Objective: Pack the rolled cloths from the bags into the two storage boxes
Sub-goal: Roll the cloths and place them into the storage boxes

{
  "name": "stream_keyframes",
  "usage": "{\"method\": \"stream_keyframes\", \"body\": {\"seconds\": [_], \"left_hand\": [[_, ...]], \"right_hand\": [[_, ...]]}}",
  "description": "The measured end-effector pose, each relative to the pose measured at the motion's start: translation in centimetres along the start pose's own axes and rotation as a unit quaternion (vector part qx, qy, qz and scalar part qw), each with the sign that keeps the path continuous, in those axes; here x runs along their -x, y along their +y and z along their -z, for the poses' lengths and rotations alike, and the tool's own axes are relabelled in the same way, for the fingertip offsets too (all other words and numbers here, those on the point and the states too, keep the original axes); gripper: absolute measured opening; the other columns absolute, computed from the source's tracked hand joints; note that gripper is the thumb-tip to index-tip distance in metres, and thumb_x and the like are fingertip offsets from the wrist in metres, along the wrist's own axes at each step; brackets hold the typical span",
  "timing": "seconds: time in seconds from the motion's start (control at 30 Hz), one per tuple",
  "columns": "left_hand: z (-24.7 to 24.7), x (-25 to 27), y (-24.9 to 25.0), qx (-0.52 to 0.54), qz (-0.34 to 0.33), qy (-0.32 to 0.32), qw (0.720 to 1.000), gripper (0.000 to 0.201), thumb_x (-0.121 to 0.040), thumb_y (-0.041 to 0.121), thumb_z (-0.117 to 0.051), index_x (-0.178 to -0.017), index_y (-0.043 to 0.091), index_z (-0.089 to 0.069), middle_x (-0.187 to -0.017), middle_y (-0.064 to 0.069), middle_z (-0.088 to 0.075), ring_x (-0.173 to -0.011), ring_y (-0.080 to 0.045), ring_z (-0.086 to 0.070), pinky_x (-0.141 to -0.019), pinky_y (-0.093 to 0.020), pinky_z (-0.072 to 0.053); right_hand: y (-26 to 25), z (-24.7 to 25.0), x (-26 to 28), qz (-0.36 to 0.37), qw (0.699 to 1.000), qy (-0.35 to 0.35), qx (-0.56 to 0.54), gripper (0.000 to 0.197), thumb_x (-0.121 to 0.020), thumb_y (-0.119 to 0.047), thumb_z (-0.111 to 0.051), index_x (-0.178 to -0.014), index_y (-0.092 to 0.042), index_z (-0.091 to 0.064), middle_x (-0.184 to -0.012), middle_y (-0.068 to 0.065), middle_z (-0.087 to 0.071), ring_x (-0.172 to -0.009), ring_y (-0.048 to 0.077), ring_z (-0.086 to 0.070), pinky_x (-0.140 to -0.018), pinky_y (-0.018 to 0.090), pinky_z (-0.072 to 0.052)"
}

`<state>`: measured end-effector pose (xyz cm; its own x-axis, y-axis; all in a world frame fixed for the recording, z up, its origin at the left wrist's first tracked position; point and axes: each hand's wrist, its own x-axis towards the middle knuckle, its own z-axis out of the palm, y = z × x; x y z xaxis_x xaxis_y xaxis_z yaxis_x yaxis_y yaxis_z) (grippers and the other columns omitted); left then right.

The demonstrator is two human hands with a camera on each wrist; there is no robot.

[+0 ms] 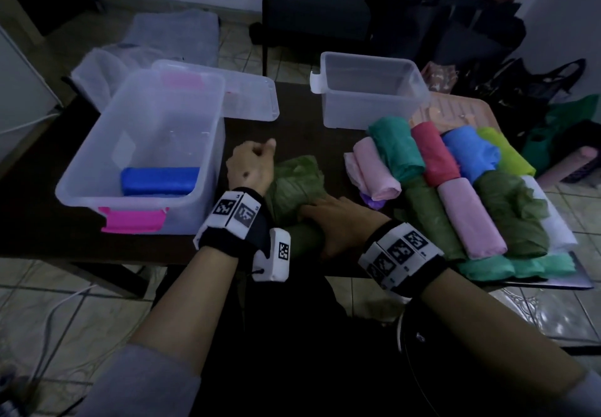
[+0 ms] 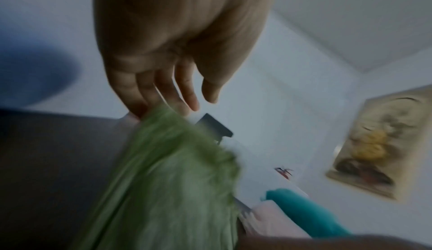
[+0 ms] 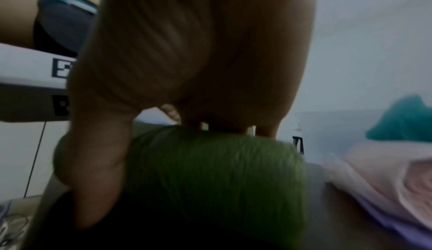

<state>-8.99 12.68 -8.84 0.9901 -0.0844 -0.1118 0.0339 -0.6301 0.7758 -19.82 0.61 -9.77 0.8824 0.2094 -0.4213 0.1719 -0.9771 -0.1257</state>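
An olive-green rolled cloth (image 1: pixel 297 179) lies on the dark table (image 1: pixel 302 137) between the two boxes, partly unrolled at its far end. My right hand (image 1: pixel 328 221) grips its near end, thumb down one side and fingers over the top of the roll (image 3: pixel 222 170). My left hand (image 1: pixel 250 169) hovers at the cloth's far left edge; its loosely straight fingers (image 2: pixel 145 106) touch the green fabric (image 2: pixel 168 170). The big clear box (image 1: pixel 208 130) on the left holds a blue roll (image 1: pixel 159 180). The smaller clear box (image 1: pixel 370 117) at the back right holds nothing.
Several rolled cloths (image 1: pixel 455 185) in pink, teal, red, blue and green lie stacked on the right of the table. A clear lid (image 1: pixel 250 97) rests behind the big box. A dark chair (image 1: pixel 318 13) and bags (image 1: pixel 536 91) stand beyond the table.
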Motion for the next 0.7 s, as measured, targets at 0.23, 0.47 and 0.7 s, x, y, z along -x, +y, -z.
{"method": "stream_keyframes", "body": {"seconds": [0.23, 0.47, 0.7], "left_hand": [[-1.2, 1.3, 0.6, -0.28, -0.109, -0.279, 0.912, 0.028, -0.095, 0.018, -0.05, -0.121, 0.012, -0.059, -0.129, -0.01, -0.055, -0.117, -0.027, -0.053, -0.099, -0.034, -0.044], [-2.6, 1.5, -0.7, -0.364, -0.169, -0.403, 0.823, 0.051, -0.102, 0.019, -0.031, -0.15, 0.011, -0.014, -0.158, -0.013, -0.001, -0.145, -0.029, -0.007, -0.115, -0.034, -0.014], [-3.2, -0.5, -0.6, -0.418, -0.18, -0.37, 0.81, 0.064, -0.098, 0.027, -0.041, -0.146, -0.003, -0.012, -0.155, -0.021, -0.006, -0.142, -0.033, -0.014, -0.114, -0.039, -0.02]], "right_hand": [[0.4, -0.4, 0.2, -0.014, 0.999, 0.013, -0.039, 0.069, -0.073, -0.04, -0.073, -0.133, -0.024, -0.044, -0.129, 0.003, -0.051, -0.122, 0.022, -0.045, -0.094, 0.033, -0.033], [1.0, -0.6, 0.4, -0.02, 0.994, 0.013, -0.104, 0.07, -0.072, -0.029, -0.077, -0.133, -0.019, -0.043, -0.127, 0.007, -0.056, -0.117, 0.025, -0.052, -0.085, 0.025, -0.036], [0.8, -0.7, 0.7, -0.023, 0.99, 0.041, -0.13, 0.067, -0.072, -0.023, -0.075, -0.128, -0.018, -0.04, -0.116, 0.009, -0.059, -0.105, 0.028, -0.058, -0.072, 0.025, -0.036]]}}
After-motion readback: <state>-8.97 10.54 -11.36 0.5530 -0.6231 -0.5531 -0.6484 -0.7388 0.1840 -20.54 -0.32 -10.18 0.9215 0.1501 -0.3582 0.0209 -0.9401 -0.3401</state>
